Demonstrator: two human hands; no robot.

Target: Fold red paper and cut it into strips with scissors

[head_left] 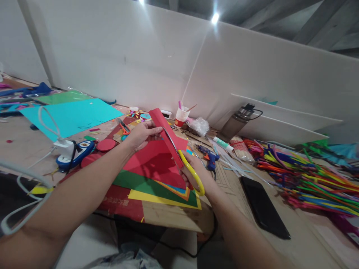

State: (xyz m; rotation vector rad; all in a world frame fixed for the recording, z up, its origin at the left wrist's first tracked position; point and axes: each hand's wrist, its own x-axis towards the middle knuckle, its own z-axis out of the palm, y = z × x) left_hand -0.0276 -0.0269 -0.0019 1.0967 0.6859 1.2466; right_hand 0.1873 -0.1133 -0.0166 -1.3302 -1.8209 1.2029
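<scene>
Red strip [166,140] and yellow scissors [193,172]

I see the strip raised above coloured sheets [140,183]. Left hand [143,136] pinches it, thumb to fingers; right hand [200,168] curls tight around the scissors, blade along strip. 1 phone [263,207] lies further right.

Two ceiling lamps [215,18] flare at top, overall dimmish. Shadow across red sheet [151,162]. Wide-angle stretch toward edges. Pipe cleaners [316,183] look soft, maybe motion blur.

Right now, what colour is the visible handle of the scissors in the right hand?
Yellow; the scissors handle shows best in the head view.
</scene>
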